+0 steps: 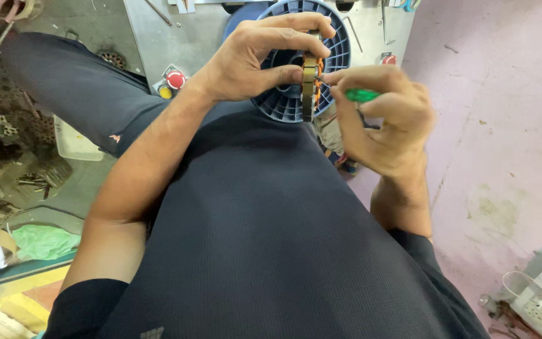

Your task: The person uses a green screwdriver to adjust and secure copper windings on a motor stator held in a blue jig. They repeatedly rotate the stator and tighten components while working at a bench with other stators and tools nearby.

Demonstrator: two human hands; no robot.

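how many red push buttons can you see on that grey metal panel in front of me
2. One red button sits on the grey panel left of the blue spool, by the left hand. Another red button shows right of the spool. More may be hidden behind the hands.

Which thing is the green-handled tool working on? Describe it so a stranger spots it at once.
Find the big blue ribbed spool at the top centre. In front of it the left hand pinches an edge-on stack of brownish metal plates with orange winding. The right hand brings the green-handled tool to it; nothing nearby shows orange.
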